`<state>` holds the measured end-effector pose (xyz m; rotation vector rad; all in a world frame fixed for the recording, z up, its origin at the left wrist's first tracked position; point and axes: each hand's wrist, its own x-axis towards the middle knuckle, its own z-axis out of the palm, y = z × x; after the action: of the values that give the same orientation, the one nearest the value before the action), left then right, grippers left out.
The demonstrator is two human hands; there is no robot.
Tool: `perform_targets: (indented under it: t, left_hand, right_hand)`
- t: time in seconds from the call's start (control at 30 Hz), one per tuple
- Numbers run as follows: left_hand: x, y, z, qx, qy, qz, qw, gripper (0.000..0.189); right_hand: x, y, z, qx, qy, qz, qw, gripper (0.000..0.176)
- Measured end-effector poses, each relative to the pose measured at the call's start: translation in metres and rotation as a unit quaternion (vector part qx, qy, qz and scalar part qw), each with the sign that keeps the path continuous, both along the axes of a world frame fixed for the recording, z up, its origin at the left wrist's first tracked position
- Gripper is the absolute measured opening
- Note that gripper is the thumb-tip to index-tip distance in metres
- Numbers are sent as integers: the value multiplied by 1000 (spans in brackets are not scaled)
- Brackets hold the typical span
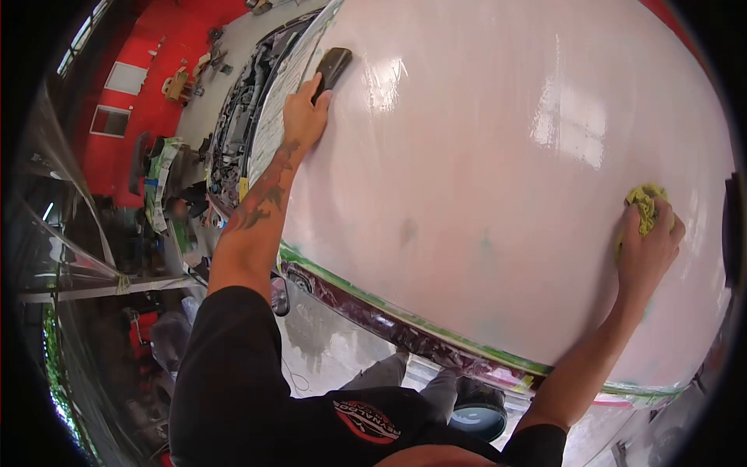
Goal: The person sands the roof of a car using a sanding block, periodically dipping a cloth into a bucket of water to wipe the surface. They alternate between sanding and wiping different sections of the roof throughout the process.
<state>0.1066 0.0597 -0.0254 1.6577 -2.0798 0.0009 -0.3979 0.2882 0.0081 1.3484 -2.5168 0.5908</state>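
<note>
Pale pink panel [436,194]: takes up most of view, ctr to R, below both hands. Surf glossy, looks wet; bright window-type reflections up top & R of ctr. Few faint dark/greenish smudges approx mid-panel & lower.

L hand [306,113]: at far L edge of panel, arm extended. Fingers + thumb closed round dark block [334,68], block tilted, lying on panel surf. Grip only as wide as block. Underside hidden, can't tell what's on it.

R hand [652,241]: far R side, arm out. Fingers curled over bunched yellow cloth [647,194], cloth pressed betw hand & panel, part sticking out past fingertips. Exact finger gap hidden by cloth, can't tell. Hands well apart, most of panel width betw them.

Near edge: green tape [420,324] runs along panel border; dark maroon strip [362,314] just below it, w/ whitish smears. Side mirror [280,296] near L end of strip.

Bkgd: exposed engine bay [241,109] beyond L edge, red wall [148,39] behind. Floor: dark bucket [482,393] beside person's legs, cloudy liquid in it. Person in black shirt [229,366], printed logo on chest.
</note>
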Motion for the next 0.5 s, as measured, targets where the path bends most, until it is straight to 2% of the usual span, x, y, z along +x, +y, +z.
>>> perform_targets:
  t: [0.07,0.13,0.2,0.23,0.33,0.37,0.43,0.47,0.5]
  left_hand:
    - [-33,60,14,15,30,-56,998,46]
    - [-38,156,-3,-17,-56,-147,987,56]
    - [-57,242,19,53,-67,-244,966,59]
    - [-55,245,21,72,-70,-272,957,59]
    - [-55,159,12,-5,-108,-292,950,61]
    - [-67,112,11,-31,-71,-285,955,59]
    - [-107,48,24,-37,-54,-218,974,48]
    - [-120,31,24,-53,-43,-184,981,44]
    - [-130,45,24,-45,-42,-190,980,44]
  right_hand:
    - [0,-2,1,4,-27,-21,999,43]
    - [1,-2,1,6,-33,-27,999,43]
    - [5,-3,5,8,-45,-37,998,44]
    - [8,-4,8,6,-46,-40,998,44]
    - [4,-2,6,4,-44,-25,999,43]
    - [3,-1,4,7,-44,-33,998,43]
    - [6,-3,7,4,-51,-30,998,41]
    - [8,-2,8,10,-52,-38,998,41]
    - [9,-1,9,12,-59,-40,997,41]
